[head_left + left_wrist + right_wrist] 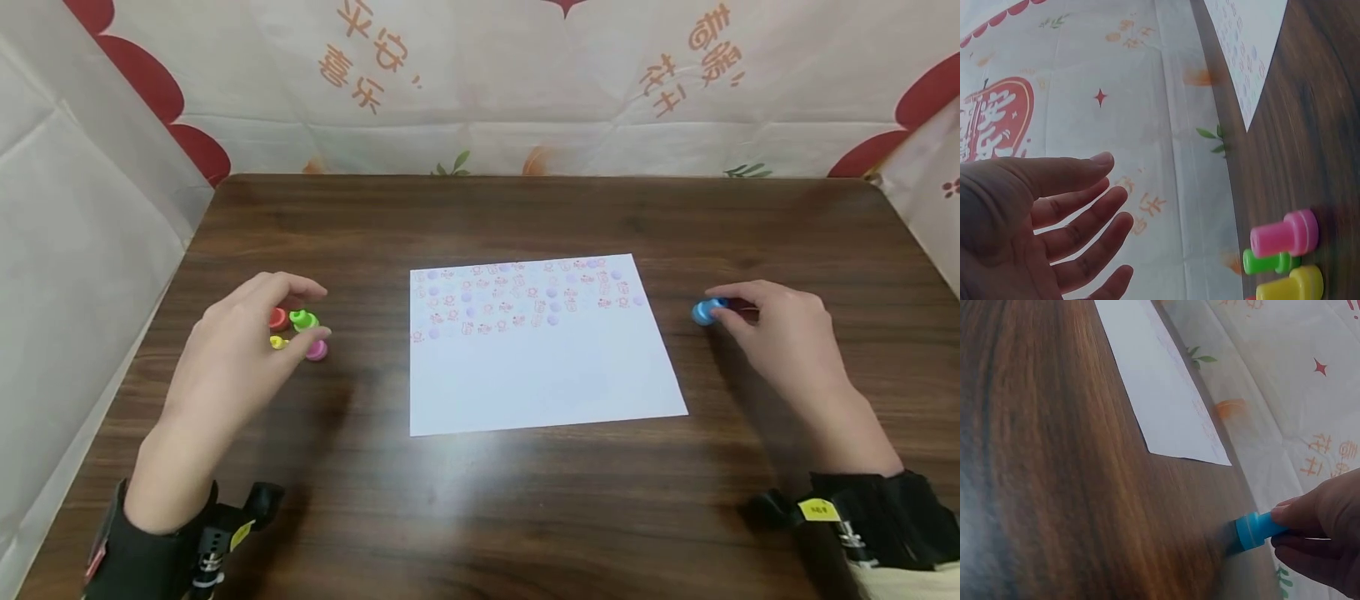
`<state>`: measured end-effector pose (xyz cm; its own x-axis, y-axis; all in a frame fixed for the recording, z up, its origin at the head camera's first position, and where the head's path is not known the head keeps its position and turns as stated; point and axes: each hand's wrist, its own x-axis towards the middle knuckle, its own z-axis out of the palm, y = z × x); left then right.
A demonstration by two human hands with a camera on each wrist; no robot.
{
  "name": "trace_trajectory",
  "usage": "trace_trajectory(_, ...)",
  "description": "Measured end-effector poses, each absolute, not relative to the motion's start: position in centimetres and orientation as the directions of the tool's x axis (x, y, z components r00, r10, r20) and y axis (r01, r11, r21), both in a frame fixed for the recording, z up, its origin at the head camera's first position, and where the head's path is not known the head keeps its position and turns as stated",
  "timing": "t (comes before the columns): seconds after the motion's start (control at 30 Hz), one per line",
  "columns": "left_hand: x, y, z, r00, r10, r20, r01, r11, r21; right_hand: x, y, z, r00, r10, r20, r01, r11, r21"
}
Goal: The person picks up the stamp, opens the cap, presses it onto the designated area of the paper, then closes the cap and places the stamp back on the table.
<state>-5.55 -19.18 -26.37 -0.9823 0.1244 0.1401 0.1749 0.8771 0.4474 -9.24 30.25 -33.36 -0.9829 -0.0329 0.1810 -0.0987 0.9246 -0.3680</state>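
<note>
My right hand (791, 342) pinches a small blue toy stamp (1251, 531) by its handle, thumb against fingers, to the right of the paper. The stamp's wide base is low over the table in the right wrist view. On the left, my left hand (228, 354) hovers with relaxed, parted fingers and holds nothing. Close by it stand a red stamp (279, 319), a green stamp (303, 320), a yellow stamp (1291, 286) and a pink stamp (1285, 234), partly hidden behind that hand in the head view. Between the hands lies a white sheet of paper (540, 375), its upper part covered in rows of small red and purple prints.
The dark wooden table (480, 517) has its far edge against a pale printed cloth (510, 92) that hangs like a wall. More of this cloth hangs along the left and right sides. Each wrist wears a black strap (877, 517) with a camera mount.
</note>
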Motion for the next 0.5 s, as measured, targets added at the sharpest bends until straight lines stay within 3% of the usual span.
trace_trajectory(0.5, -6.3, -15.5, -28.1, -0.949, 0.255, 0.186, 0.314, 0.822, 0.476, -9.3, 29.9, -33.4, -0.988, -0.035, 0.151, -0.083, 0.943, -0.322)
